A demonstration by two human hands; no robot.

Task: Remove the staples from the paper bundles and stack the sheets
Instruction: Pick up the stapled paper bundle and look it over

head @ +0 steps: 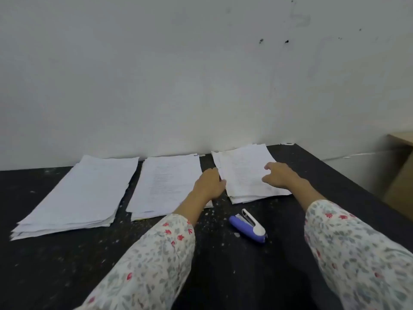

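Looking down from the head cam, I had three paper piles lined up along the back of the dark speckled table [67, 276], right against the white wall [201, 74]. All three ran with their long axis going away from me toward the wall, fanning out a bit with the wide lens: the left stack [78, 193] leaned its far end to the right, the middle stack [165, 182] sat nearly straight, and the right stack [243, 173] tilted its far end slightly left. Sheets in that right pile looked a little uneven at the edges.

My left hand [210, 184] sat at the left edge of the right stack, fingers bent against the paper's side; whether it was actually pinching sheets or just touching them, I couldn't tell. My right hand [281, 176] rested on top of the same stack, fingers loosely spread and relaxed, not gripping anything.

A blue and white stapler [248, 227] lay on the table just in front of the right stack, between my forearms, long axis running diagonally from near-right to far-left, apart from both hands.

There was printed text on the middle and right top sheets, but way too blurry to read. No brand visible on the stapler either.
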